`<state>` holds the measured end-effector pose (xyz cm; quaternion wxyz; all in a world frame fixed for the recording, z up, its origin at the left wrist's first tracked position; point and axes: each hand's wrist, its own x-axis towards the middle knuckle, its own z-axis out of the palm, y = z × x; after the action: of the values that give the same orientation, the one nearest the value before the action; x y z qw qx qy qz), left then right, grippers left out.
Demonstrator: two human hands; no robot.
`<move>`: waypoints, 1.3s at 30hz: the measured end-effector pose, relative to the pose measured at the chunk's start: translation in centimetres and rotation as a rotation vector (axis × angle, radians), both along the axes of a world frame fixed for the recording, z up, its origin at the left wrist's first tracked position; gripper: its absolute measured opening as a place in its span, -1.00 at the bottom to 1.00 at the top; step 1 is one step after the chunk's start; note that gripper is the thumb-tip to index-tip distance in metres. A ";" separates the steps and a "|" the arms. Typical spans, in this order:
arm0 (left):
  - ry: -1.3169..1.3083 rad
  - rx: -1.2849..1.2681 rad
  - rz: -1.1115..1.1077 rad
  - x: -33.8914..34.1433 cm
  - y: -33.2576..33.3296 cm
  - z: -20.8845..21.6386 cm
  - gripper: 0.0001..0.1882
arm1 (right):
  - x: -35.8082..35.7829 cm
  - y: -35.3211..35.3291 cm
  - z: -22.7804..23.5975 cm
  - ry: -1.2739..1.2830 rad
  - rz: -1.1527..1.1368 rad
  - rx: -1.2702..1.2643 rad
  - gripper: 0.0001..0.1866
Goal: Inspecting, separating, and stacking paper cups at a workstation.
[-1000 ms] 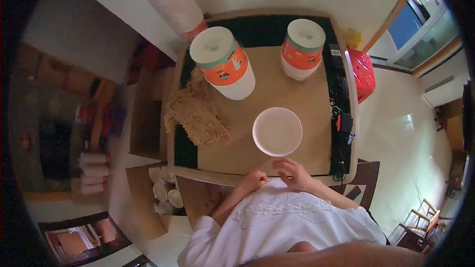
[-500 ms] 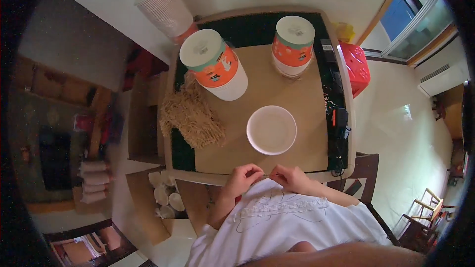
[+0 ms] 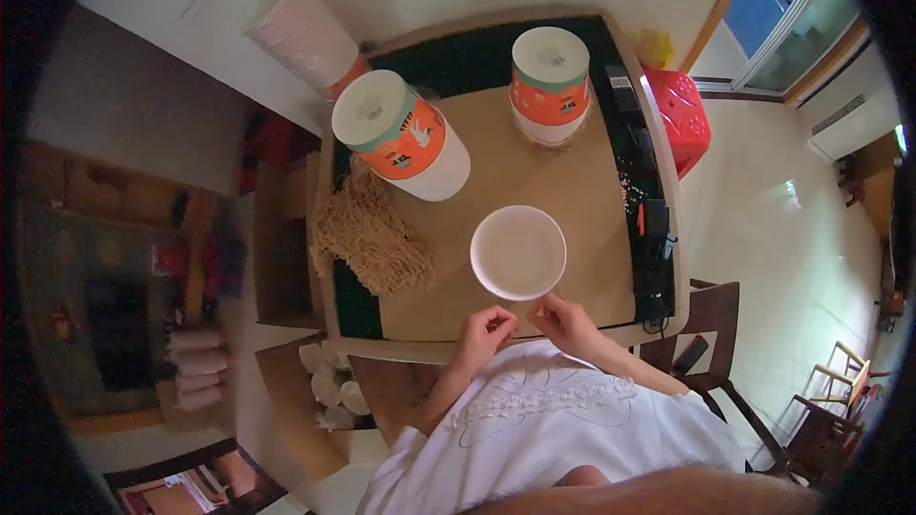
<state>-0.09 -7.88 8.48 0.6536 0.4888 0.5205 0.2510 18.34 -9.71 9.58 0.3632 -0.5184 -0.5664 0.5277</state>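
Note:
A white paper bowl (image 3: 518, 253), round and open at the top, stands before me near the table's front edge. At its near rim is my right hand (image 3: 565, 322), fingers pinched together; whatever is between them is too small to make out. Just left of it, below the bowl, my left hand (image 3: 487, 332) is closed with thumb and fingertips together. Its contents, if any, cannot be made out either. To the left lies a heap of tan, crinkled paper-like strands (image 3: 372, 236). Neither hand touches that heap.
Behind the heap stands a stack of orange, green and white paper tubs (image 3: 405, 148), upside down. Another such stack (image 3: 551, 86) is at the back right. A tall stack of white cups (image 3: 305, 38) leans by the wall. Black devices with cables (image 3: 654, 224) line the right edge.
My hands have moved apart a little. The right one has gone forward to the bowl's near rim, and the left one has risen slightly. The whole view has shifted a bit.

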 end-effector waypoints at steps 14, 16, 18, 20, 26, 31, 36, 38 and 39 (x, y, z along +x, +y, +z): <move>0.010 0.052 0.040 0.5 0.2 -0.1 -0.90 | -0.3 0.8 -1.2 0.054 0.035 -0.061 -0.92; 0.005 0.021 0.051 0.6 0.1 -0.2 -0.87 | -0.3 0.9 -1.1 0.053 0.022 -0.072 -0.92; 0.000 -0.010 0.061 0.7 0.1 -0.3 -0.83 | -0.5 0.9 -0.8 0.051 0.008 -0.084 -0.93; -0.021 -0.023 0.052 0.8 0.1 -0.4 -0.78 | -0.7 1.0 -0.5 0.074 -0.027 -0.051 -0.92; -0.025 0.034 0.062 0.7 0.0 -1.3 -0.74 | -0.8 1.4 0.6 0.038 -0.024 -0.013 -0.92; 0.020 0.066 0.062 0.7 0.0 -1.0 -0.72 | -1.2 1.4 0.9 0.094 -0.034 -0.011 -0.92; -0.026 0.154 0.090 0.9 0.0 -1.3 -0.72 | -1.6 1.4 -0.6 0.087 -0.042 0.001 -0.92; -0.080 0.051 0.139 1.0 0.1 -1.2 -0.76 | -1.7 1.9 -0.4 0.080 -0.010 0.065 -0.92; -0.081 0.049 0.139 1.0 0.1 -1.2 -0.76 | -1.7 2.1 -0.3 0.080 -0.009 0.063 -0.92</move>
<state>0.86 -7.83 7.33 0.6428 0.4568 0.5203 0.3280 16.67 -7.65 9.31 0.4041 -0.4880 -0.5655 0.5280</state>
